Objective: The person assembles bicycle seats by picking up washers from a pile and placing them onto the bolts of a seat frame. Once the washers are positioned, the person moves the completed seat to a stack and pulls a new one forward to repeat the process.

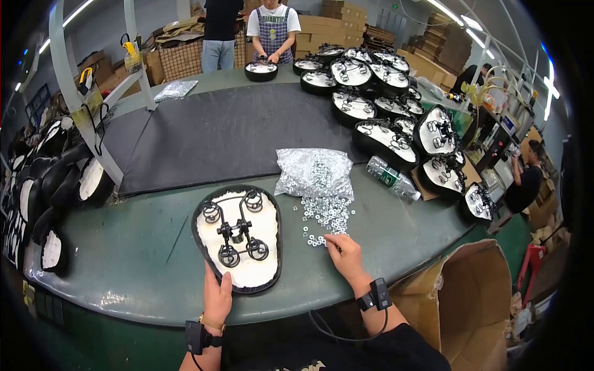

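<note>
A wide bicycle saddle (240, 238) lies upside down on the green table in front of me. Its underside shows white padding, a black rim and a black wire frame with coil springs and a central clamp. My left hand (218, 295) grips its near left edge, thumb on top and fingers partly hidden beneath. To the right of the saddle, loose metal nuts (328, 212) spill from a clear plastic bag (314, 173) full of them. My right hand (346, 255) is at the near edge of this pile with thumb and fingers pinched together; anything between the fingertips is too small to make out.
Many similar saddles (385, 139) are stacked at the right, more (55, 247) at the left. A plastic bottle (393, 177) lies beside the bag. A cardboard box (473, 297) stands open at my right. A metal post (86, 93) rises at left. Across the table, a person handles another saddle (261, 71).
</note>
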The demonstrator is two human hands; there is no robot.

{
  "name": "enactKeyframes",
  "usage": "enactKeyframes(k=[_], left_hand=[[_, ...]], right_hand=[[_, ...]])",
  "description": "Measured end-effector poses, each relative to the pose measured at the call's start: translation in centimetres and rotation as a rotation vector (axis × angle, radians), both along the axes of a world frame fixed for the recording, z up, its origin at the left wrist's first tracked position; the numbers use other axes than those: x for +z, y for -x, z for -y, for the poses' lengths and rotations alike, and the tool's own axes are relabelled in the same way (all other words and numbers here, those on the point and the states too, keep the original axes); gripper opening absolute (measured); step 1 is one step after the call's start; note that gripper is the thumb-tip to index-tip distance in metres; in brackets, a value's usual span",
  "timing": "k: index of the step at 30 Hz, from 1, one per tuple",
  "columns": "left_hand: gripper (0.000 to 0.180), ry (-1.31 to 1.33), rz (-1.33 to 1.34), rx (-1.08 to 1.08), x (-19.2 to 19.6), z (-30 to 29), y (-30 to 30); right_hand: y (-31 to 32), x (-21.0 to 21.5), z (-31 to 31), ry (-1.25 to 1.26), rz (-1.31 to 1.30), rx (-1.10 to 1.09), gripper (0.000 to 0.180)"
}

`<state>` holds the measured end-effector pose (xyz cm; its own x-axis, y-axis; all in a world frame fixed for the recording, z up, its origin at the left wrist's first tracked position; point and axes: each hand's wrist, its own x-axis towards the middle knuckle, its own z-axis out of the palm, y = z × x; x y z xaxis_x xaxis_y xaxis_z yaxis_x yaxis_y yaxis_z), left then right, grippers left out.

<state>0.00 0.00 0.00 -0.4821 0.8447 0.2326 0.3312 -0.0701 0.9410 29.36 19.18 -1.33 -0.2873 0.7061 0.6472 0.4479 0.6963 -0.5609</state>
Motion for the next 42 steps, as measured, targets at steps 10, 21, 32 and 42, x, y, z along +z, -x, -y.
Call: enactKeyframes(k=[10, 21, 32, 42], left_hand=[[0.060, 0.014, -0.302, 0.272, 2.4, 1.8, -2.2], [0.033, -0.036, -0.788, -0.014, 2.5, 0.2, -6.1], [0.028, -0.059, -0.771, -0.028, 2.5, 0.1, -6.2], [0.026, -0.040, -0.757, -0.007, 2.2, 0.0, -6.4]], right_hand=[[2.6, -0.5, -0.4, 0.115, 0.293, -0.077, 0.011], [2.4, -0.1, -2.3, 0.289, 0.372, -0.047, 0.019], [1.9, -0.5, -3.5, 0.225, 0.352, -0.044, 0.018], [2.6, 3.9, 1.9, 0.771, 0.491, 0.193, 0.022]])
